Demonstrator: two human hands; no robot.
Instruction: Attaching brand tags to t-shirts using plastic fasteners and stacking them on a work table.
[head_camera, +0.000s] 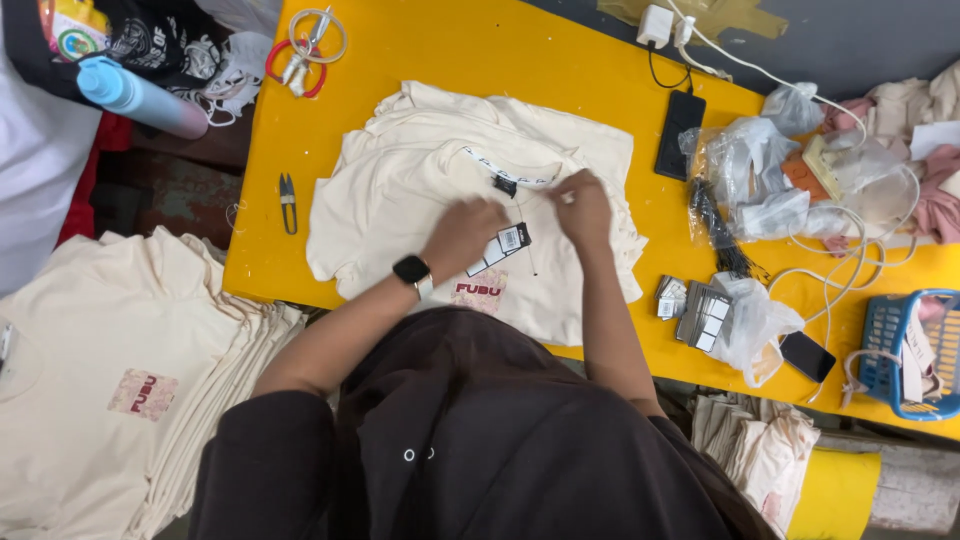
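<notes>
Head view: I am watching both hands working on a cream cotton T-shirt (440, 190) lying flat on the yellow worktop (470, 50). Left hand (462, 235) is resting fingers curled over black-and-white paper hang tags (503, 245); I cannot tell its grip. Right hand (583, 208) is pinching together near the shirt's neckline. Small black thread snips (288, 200) are lying just left of the shirt.

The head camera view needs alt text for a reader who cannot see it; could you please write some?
Seen from above, a person's left hand and right hand work at the neck of a cream T-shirt on a yellow table, with paper tags beside the left hand. Small snips lie left, a black phone right.
</notes>
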